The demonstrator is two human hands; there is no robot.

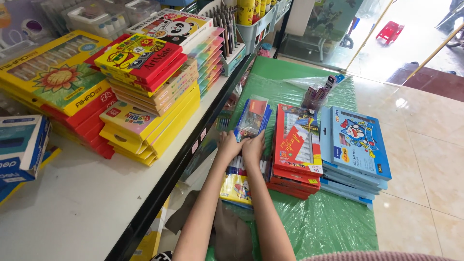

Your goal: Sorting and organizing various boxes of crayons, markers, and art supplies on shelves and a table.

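Observation:
Both my hands meet at the near end of a small clear-wrapped pack of crayons (252, 118) that lies on a stack of blue boxes on the green-covered table (319, 222). My left hand (228, 145) grips its near left corner. My right hand (253, 146) holds the near right corner, touching the left hand. Under my wrists lie a row of pens and a yellow pack (236, 187). Right of the hands stands a stack of red crayon boxes (296, 150), and beyond it a stack of light blue boxes (355, 150).
A white shelf (77, 203) on the left carries piles of yellow and red colour-pencil boxes (145, 92), a blue box (21, 145) and a pencil holder (227, 24). A clear bag of pens (316, 94) lies at the table's far end. Tiled floor (425, 159) is on the right.

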